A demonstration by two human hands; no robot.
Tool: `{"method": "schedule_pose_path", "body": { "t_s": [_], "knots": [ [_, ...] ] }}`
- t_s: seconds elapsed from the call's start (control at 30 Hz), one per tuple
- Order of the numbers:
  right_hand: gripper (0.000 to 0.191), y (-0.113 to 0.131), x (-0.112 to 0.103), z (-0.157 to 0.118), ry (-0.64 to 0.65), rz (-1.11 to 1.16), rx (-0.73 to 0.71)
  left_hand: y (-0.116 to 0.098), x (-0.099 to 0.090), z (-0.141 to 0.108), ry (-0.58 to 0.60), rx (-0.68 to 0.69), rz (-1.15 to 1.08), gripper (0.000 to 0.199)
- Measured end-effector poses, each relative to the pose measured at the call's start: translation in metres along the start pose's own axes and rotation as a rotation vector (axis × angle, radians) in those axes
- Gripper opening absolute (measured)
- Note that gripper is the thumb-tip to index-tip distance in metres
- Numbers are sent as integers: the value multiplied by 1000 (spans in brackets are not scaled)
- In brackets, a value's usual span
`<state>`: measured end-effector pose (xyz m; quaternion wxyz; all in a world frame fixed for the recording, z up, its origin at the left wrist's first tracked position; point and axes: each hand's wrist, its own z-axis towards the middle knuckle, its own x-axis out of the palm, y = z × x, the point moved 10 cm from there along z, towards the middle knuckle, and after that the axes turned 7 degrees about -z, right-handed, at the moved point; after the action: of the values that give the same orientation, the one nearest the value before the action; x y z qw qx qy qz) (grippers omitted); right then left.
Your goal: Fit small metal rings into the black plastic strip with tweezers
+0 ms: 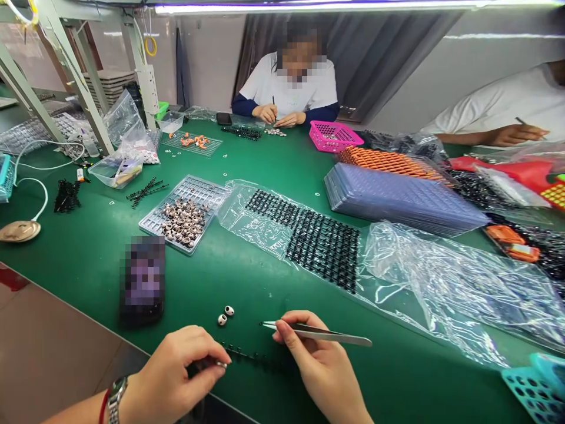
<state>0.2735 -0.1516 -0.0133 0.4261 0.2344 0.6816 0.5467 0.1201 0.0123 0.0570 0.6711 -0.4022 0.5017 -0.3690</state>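
Observation:
Between thumb and forefinger, my left hand [183, 368] pinches a small pale shell-like part [222, 364], mostly hidden by the fingertips. My right hand [315, 356] is closed around metal tweezers [339, 337], whose tips point left and seem to carry a tiny black piece [261, 323]. Just beyond the left fingertips lie two small white, rounded shells with dark holes [225, 315]. A thin black strip with small knobs [242, 353] rests on the green table between my hands.
A phone [142, 282] lies left of the shells. Behind it, a plastic tray [152, 219] bears many shells. Black strips [324, 247] lie on clear film, beside stacked clear trays [397, 200]. A co-worker [291, 76] sits opposite; another person's arm [498, 112] shows at right.

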Motion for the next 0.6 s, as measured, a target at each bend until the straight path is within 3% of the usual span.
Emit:
{"method": "schedule_pose_path", "body": {
  "t_s": [0.2,0.37,0.6],
  "knots": [
    [43,7,1,-1,-9,27,-40,3,-12,-3,-90,48,-60,28],
    [46,6,2,-8,-42,58,60,8,-14,-3,-94,-5,-54,20],
    [44,5,3,-8,-42,24,23,8,-15,-4,-116,4,-61,18]
  ]
}}
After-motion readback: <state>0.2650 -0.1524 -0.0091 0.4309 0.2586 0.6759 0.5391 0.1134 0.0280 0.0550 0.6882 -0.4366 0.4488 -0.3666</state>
